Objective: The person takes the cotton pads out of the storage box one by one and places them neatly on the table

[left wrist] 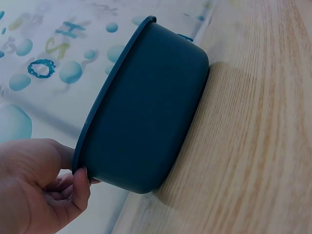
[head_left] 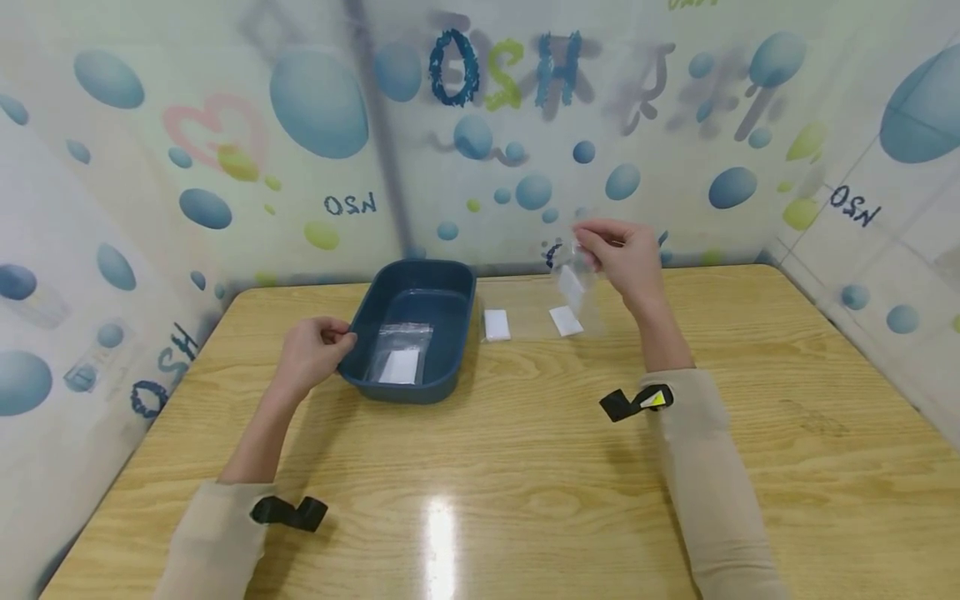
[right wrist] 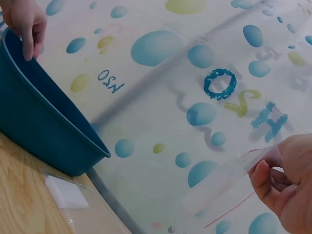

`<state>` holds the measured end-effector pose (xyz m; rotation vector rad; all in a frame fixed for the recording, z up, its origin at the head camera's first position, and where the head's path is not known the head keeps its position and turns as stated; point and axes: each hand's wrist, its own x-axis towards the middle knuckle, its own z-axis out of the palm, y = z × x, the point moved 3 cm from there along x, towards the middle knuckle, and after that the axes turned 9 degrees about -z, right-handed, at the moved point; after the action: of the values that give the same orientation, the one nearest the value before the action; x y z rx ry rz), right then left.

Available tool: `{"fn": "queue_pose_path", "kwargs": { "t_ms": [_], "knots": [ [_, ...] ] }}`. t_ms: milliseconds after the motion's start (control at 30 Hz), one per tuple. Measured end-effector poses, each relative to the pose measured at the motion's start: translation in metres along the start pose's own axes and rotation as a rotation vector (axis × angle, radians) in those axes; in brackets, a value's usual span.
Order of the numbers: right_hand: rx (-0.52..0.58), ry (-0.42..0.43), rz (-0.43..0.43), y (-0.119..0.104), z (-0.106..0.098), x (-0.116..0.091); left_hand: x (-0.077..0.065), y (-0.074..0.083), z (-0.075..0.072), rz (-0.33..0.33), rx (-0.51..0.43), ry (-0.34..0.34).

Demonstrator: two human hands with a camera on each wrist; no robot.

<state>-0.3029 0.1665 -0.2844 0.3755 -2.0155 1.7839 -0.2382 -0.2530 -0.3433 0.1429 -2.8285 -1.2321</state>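
My left hand (head_left: 309, 357) pinches the left rim of a dark blue plastic basin (head_left: 408, 393) on the table. Inside the basin lies a clear zip bag (head_left: 382, 342) with a white card at its bottom. My right hand (head_left: 624, 257) is raised right of the basin, its thumb and fingers pinching the top of another clear plastic bag (head_left: 572, 285). A white piece shows in that hanging bag, and a red line runs along it in the right wrist view. Below it, flat clear bags (head_left: 528, 304) with white cards (head_left: 496, 325) lie on the table; their number is unclear.
The wood-grain table (head_left: 510, 483) meets a back wall (head_left: 450, 200) patterned with bubbles and letters. Side walls stand at left and right. Black straps (head_left: 288, 512) are on both sleeves.
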Motion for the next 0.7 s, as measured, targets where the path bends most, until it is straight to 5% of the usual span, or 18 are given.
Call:
{"fn": "queue_pose_path", "kwargs": {
  "t_ms": [267, 700],
  "knots": [
    [0.036, 0.026, 0.053, 0.01, -0.019, 0.004, 0.001, 0.001, 0.0, -0.005, -0.005, 0.003],
    [-0.066, 0.012, 0.097, 0.033, -0.044, 0.004, 0.0, 0.0, 0.0, -0.007, -0.001, 0.005]
  ]
}}
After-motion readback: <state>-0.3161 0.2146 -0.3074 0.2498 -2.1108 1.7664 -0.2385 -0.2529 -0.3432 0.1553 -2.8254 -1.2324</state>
